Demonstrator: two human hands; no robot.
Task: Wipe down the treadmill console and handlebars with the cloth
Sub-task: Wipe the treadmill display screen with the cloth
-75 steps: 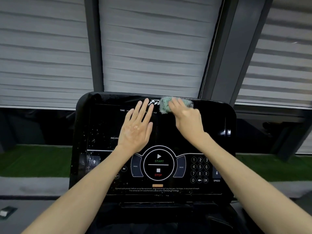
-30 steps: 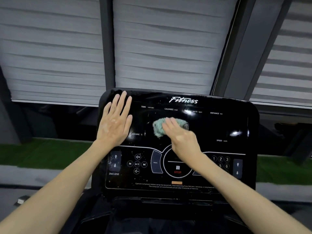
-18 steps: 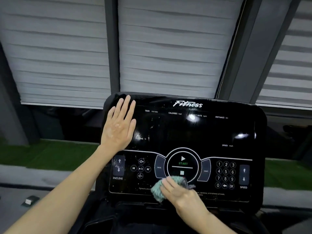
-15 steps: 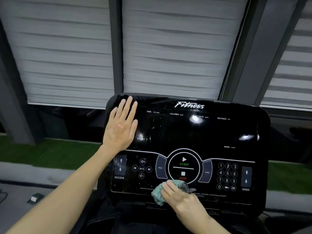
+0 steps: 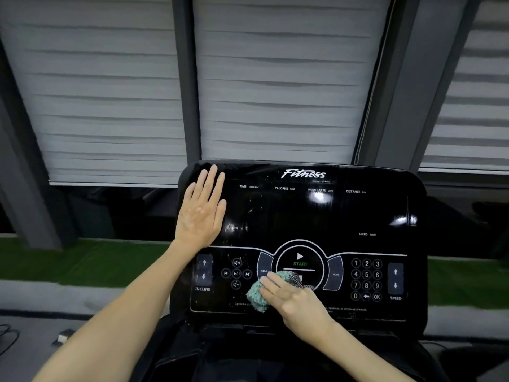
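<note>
The black glossy treadmill console (image 5: 303, 216) stands in front of me, with a keypad at the right and START in the middle. A bunched green-grey cloth (image 5: 255, 295) lies on the lower middle of the panel, over the stop button area. My right hand (image 5: 297, 301) presses the cloth against the panel with fairly straight fingers laid on top of it. My left hand (image 5: 201, 213) rests flat, fingers straight, on the upper left corner of the console. Fine droplets speckle the panel near the media buttons. No handlebars are visible.
Grey window blinds (image 5: 275, 78) and dark frame posts fill the view behind the console. A strip of green turf (image 5: 82, 260) runs along the floor beyond. A small object and cables (image 5: 62, 336) lie on the floor at lower left.
My right hand swept the cloth from the console's top down to its lower edge, then slightly back up onto the stop button area. My left hand shifted to the upper left corner and stayed.
</note>
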